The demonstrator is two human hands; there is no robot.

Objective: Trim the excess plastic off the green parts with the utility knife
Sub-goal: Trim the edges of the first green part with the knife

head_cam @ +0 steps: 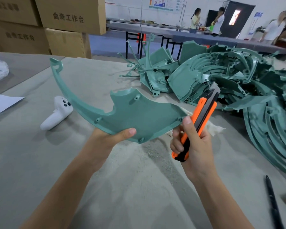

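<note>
A flat green plastic part (139, 116) with a long curved arm rising to the upper left is held above the table. My left hand (109, 139) grips its lower edge, thumb on top. My right hand (191, 142) grips an orange and black utility knife (200, 119) just right of the part's right corner. The knife's blade points up and away. The thumb of that hand touches the part's right tip.
A big heap of green parts (229, 80) fills the table's right and far side. A white controller (58, 113) lies at left beside a paper sheet (2, 103). A black pen (272, 200) lies at lower right. Cardboard boxes (59, 23) stand behind; people stand far off.
</note>
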